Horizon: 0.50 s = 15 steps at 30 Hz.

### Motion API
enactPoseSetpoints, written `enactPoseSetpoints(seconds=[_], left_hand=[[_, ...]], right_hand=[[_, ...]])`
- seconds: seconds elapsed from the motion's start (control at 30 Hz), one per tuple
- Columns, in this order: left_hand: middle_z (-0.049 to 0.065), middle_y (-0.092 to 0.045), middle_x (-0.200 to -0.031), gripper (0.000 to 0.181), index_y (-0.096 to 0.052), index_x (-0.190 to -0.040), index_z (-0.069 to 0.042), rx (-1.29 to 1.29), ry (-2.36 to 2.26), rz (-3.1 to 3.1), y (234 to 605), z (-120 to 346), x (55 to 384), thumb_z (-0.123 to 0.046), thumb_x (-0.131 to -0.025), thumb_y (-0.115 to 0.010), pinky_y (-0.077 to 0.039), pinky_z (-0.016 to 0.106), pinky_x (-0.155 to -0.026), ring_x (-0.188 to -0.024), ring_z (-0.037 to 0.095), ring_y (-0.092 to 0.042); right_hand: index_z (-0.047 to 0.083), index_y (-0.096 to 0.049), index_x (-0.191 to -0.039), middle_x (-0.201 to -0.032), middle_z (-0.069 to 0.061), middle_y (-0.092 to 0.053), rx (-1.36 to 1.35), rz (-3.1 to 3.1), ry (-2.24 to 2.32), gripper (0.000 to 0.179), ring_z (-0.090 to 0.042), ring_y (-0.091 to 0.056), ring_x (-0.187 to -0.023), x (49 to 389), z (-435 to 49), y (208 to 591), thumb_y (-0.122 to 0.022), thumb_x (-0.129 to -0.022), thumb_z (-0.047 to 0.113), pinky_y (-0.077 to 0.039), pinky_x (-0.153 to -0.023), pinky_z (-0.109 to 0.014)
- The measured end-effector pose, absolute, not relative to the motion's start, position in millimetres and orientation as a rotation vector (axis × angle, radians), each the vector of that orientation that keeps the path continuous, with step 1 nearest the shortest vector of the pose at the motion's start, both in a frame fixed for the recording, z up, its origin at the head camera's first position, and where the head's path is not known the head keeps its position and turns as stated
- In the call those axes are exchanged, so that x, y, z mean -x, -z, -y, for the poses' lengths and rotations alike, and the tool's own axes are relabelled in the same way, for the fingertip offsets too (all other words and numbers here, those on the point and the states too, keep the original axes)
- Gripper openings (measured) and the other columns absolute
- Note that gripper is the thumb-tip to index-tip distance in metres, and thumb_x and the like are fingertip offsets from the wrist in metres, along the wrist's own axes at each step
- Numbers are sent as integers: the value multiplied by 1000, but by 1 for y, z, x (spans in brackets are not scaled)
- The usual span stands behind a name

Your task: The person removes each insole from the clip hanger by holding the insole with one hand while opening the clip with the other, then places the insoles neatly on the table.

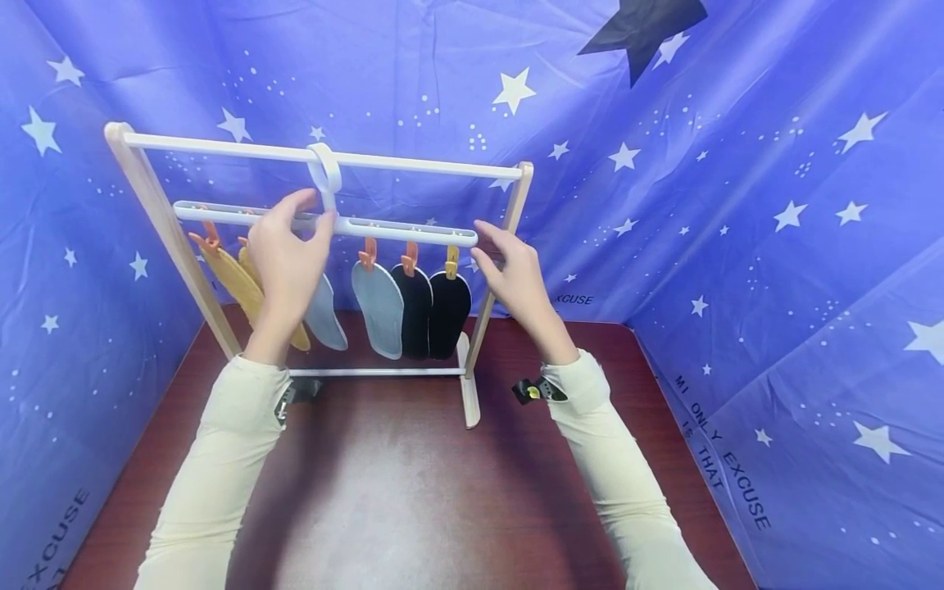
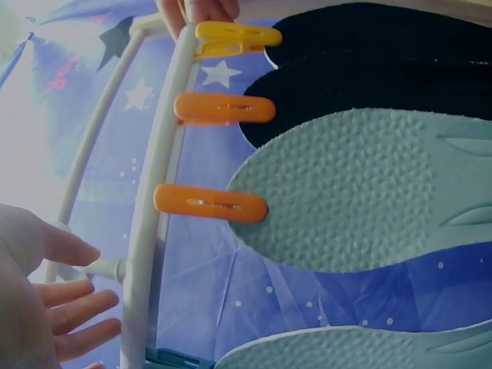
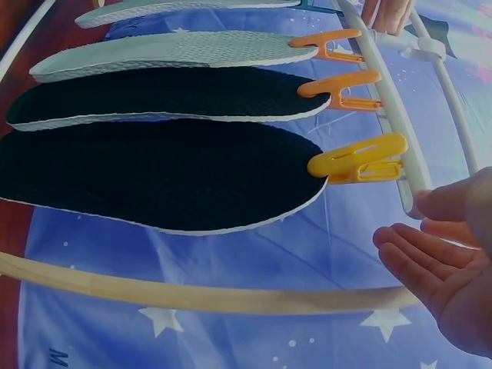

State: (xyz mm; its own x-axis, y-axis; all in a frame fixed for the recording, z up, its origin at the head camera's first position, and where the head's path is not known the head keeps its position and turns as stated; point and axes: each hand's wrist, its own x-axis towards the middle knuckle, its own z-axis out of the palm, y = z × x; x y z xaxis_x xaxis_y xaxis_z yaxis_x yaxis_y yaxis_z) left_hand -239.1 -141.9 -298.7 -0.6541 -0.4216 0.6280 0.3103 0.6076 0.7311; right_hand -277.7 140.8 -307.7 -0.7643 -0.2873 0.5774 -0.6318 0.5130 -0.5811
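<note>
A white clip hanger hangs by its ring-shaped hook from the top rod of a small rack. My left hand is at the hanger's middle, thumb and fingers spread apart beside the hook's neck. At the hanger's right end, my right hand touches the tip with its thumb, the other fingers extended. Clothespins hold insoles: a grey insole and two black insoles right of centre, another grey insole and yellow insoles to the left, partly behind my left hand.
The rack has wooden side posts, a white top rod, a lower rod and a wooden foot. It stands on a dark red table. Blue star-printed cloth surrounds the table's back and sides.
</note>
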Motion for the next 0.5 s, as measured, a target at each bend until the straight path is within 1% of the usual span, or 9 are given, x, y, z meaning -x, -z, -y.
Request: enactPoseSetpoints(seconds=[0.1, 0.2, 0.33, 0.43, 0.5], left_hand=[[11, -76, -119, 32, -74, -121, -5, -94, 1109, 1937, 302, 136, 234, -19, -92, -73, -49, 47, -100, -114, 31, -69], [13, -76, -119, 32, -74, -120, -5, -77, 1138, 1886, 303, 129, 229, -17, -91, -74, -50, 42, -104, -115, 29, -69], [13, -75, -121, 32, -74, -121, -5, -38, 1210, 1876, 304, 116, 221, -16, -91, -74, -50, 38, -106, -116, 26, -69], [14, -75, -121, 33, -73, -123, -4, 27, 1285, 1885, 305, 104, 214, -14, -91, -74, -51, 39, -104, -115, 26, -69], [13, -75, -119, 33, -72, -123, -4, 73, 1341, 1901, 306, 96, 211, -14, -91, -75, -54, 39, -96, -109, 27, -70]], right_hand=[[-4, -61, -136, -119, -23, -72, -750, 2344, -1183, 40, -32, -73, -104, 275, -145, 312, -66, -97, 4, -60, -96, -37], [-4, -61, -136, -117, -23, -72, -750, 2340, -1231, 40, -32, -73, -105, 274, -149, 319, -65, -98, 6, -60, -96, -38], [-3, -61, -136, -118, -22, -73, -746, 2343, -1279, 39, -32, -72, -106, 273, -152, 333, -64, -100, 8, -60, -97, -39], [-2, -61, -136, -120, -21, -72, -740, 2355, -1306, 38, -31, -72, -108, 272, -153, 343, -64, -100, 10, -59, -97, -40], [-1, -61, -137, -123, -20, -72, -734, 2367, -1322, 38, -32, -71, -109, 271, -154, 350, -63, -100, 10, -59, -97, -41]])
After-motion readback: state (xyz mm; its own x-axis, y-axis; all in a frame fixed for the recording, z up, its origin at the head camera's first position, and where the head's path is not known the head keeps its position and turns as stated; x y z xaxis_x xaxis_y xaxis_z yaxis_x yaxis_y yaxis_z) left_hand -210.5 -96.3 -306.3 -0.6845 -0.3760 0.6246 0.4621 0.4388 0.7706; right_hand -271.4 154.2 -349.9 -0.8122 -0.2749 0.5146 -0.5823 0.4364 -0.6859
